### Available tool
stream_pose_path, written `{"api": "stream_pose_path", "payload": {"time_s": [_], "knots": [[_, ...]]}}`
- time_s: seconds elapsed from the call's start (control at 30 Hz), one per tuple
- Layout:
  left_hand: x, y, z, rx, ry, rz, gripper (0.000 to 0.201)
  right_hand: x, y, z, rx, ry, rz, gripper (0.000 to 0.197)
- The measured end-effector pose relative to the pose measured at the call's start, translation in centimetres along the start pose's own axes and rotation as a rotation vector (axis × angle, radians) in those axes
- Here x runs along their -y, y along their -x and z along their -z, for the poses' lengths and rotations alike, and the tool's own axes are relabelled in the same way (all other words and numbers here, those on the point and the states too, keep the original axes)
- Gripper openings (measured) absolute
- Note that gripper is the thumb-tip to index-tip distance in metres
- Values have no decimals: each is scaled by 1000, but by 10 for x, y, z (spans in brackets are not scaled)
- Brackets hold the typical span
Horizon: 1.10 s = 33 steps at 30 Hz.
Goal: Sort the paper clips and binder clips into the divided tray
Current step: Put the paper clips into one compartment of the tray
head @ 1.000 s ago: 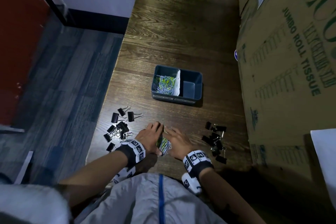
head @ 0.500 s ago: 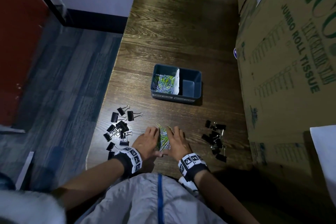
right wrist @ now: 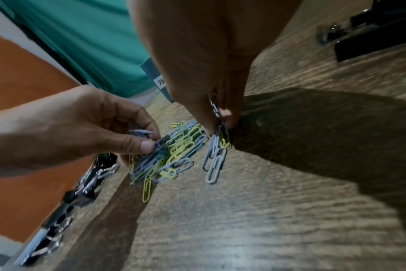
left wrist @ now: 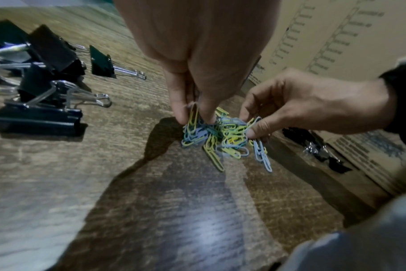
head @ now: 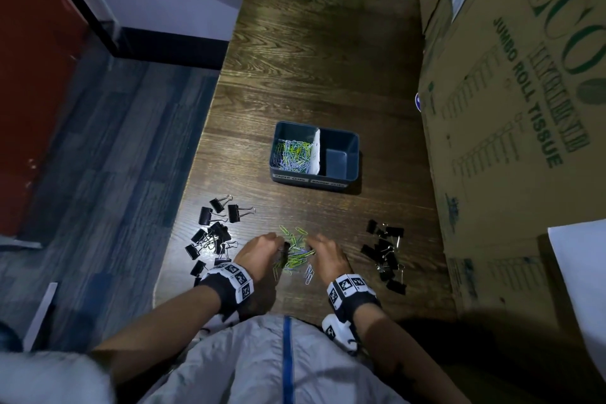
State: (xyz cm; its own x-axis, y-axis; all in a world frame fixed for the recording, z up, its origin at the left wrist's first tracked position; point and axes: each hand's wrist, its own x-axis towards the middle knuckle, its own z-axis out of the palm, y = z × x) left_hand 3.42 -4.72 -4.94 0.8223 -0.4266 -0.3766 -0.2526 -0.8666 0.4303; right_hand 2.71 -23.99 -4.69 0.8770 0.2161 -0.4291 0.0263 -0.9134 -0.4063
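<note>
On the near edge of the table [head: 314, 52], directly before the person, both hands work 1 loose heap of paper clips [head: 295, 256]. Left hand [head: 260, 249]: thumb and fingertips [left wrist: 182, 110] pinch several clips on the heap's left side, 1 yellow clip standing upright between them in the left wrist view. Right hand [head: 324, 252]: thumb and forefinger pinch clips on the heap's right side, with pale blue clips dangling below the fingertips [right wrist: 230, 117] in the right wrist view. The heap is mixed yellow, green and pale blue; part of it lifts between the hands while the rest lies on the wood, and a few strays sit just beyond the fingers. Tray [head: 351, 138]: dark, rectangular, farther up the table, well apart from the hands, split by a white divider [head: 315, 151] into 2 compartments. Its left compartment holds a pile of coloured clips [head: 293, 154]; its right compartment shows only bare floor. White labels run along the near wall; the wording is too small to confirm. Black binder clips [head: 213, 233] lie scattered left of the left hand, near the table edge. A second group of binder clips [head: 385, 252] lies right of the right hand. Cardboard box [head: 518, 102]: printed in green, standing along the table's right side.
</note>
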Motion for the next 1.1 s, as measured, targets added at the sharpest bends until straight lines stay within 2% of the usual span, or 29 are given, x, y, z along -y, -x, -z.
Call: {"api": "stream_pose_path", "payload": {"time_s": [0.13,0.27,0.47,0.6,0.7,0.8,0.93,1.0,1.1], "knots": [[2,0,12,-116,131,-1,11,-8,1,3,-31,-73,-71,28],[-3,-6,47,-212,256,-85,7,-8,3,20,51,-91,-134,20],[-30,-41,121,-481,300,-145,4,6,8,58,-14,-185,-70,13],[-39,-76,166,-619,332,-88,5,26,2,94,-93,-215,-14,24],[-38,-97,181,-617,389,8,10,42,-9,126,-188,-236,44,12],[-24,-103,168,-598,416,67,22,58,-28,161,-301,-247,45,11],[-16,-78,114,-668,237,87,7,78,-63,189,-438,-263,16,13],[-19,-58,84,-567,220,55,6,85,-78,195,-409,-280,0,11],[-17,-32,50,-336,184,45,8,84,-88,196,-366,-242,-39,28]]}}
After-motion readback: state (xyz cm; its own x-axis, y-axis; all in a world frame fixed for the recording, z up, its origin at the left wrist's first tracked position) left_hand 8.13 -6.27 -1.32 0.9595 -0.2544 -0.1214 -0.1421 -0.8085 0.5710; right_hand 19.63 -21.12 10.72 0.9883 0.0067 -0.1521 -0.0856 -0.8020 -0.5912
